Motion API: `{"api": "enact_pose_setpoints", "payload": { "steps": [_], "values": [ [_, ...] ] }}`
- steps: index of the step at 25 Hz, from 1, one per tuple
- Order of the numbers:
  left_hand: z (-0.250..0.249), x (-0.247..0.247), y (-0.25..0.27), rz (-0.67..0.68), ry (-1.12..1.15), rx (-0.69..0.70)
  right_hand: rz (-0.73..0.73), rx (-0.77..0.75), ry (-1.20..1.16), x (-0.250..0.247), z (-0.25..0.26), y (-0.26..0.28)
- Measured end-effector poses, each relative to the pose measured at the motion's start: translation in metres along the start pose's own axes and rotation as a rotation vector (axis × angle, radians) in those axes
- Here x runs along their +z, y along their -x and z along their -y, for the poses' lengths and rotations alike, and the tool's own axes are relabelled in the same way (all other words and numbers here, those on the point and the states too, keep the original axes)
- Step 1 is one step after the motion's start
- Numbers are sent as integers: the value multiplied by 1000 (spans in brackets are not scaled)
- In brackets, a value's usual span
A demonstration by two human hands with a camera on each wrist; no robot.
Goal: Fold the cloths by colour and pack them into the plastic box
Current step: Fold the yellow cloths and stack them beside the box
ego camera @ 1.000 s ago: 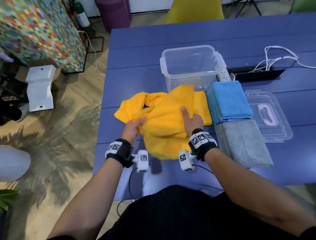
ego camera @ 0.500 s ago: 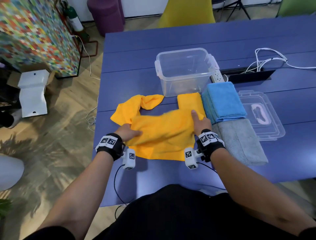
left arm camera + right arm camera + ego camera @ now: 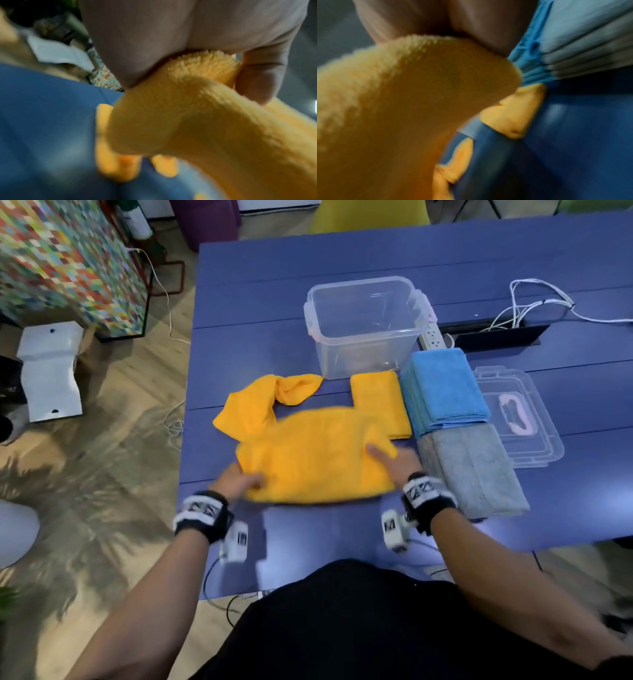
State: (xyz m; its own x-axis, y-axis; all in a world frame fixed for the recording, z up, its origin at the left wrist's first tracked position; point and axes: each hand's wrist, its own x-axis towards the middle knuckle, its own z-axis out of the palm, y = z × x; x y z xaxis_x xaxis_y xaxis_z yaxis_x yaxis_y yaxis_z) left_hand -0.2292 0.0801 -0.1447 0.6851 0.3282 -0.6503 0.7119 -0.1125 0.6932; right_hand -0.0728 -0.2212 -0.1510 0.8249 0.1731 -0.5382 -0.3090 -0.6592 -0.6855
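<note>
Nearest the person, both hands hold one fluffy yellow cloth (image 3: 315, 460) at the front of the blue wooden surface (image 3: 260, 344). The left hand (image 3: 236, 482) pinches the cloth's near left edge, thumb and fingers curled round the fabric, as the left wrist view confirms. The right hand (image 3: 399, 462) grips the near right edge, with one finger lying extended on top of the cloth; the right wrist view shows the fabric caught under the palm. The cloth lies mostly flat between the hands, though motion blur softens its outline.

Just beyond it, a crumpled yellow cloth (image 3: 270, 398) lies to the left and a folded yellow cloth (image 3: 380, 402) to the right, partly covered by the held one. Right of these sit a folded grey cloth (image 3: 474, 470), nearer, and a stack of folded blue cloths (image 3: 443, 388) behind it, the two touching. A clear plastic lid (image 3: 534, 446) lies flat just beside them.

Farther back stands the clear plastic box (image 3: 366, 326), upright and open-topped, with no cloth in it. A white power strip (image 3: 432, 335) and white cables (image 3: 537, 302) lie behind to the right.
</note>
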Motion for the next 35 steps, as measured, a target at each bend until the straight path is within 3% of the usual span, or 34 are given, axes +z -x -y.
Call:
{"api": "enact_pose_setpoints", "payload": {
  "steps": [2, 3, 8, 11, 14, 19, 23, 27, 30, 33, 35],
  "values": [
    [42, 20, 5, 126, -515, -202, 240, 168, 337, 20, -58, -6],
    [51, 27, 10, 149, -638, -202, 294, 214, 402, 22, -73, -6],
    [67, 21, 7, 151, -465, -214, 376, 348, 430, 8, -56, -10],
    [67, 17, 1, -22, -468, -93, 197, 223, 505, 13, -45, -10],
    [68, 18, -4, -249, -373, 78, -61, 67, 277, 16, -47, -9],
    [79, 20, -9, -430, -195, -16, -284, 130, 70, 15, -62, -13],
    [67, 20, -17, -412, -223, 62, -248, 191, 101, 15, -58, -17],
    [50, 16, -38, -380, -127, -51, -190, 220, 165, 11, -54, -23],
    [52, 16, -52, -296, 84, -16, -225, 255, 167, 11, -53, -27],
    [57, 16, -52, -249, 60, 16, -270, 276, 200, 11, -53, -26],
    [63, 15, -45, -243, 15, -41, -246, 274, 199, 11, -51, -27]
  ]
}}
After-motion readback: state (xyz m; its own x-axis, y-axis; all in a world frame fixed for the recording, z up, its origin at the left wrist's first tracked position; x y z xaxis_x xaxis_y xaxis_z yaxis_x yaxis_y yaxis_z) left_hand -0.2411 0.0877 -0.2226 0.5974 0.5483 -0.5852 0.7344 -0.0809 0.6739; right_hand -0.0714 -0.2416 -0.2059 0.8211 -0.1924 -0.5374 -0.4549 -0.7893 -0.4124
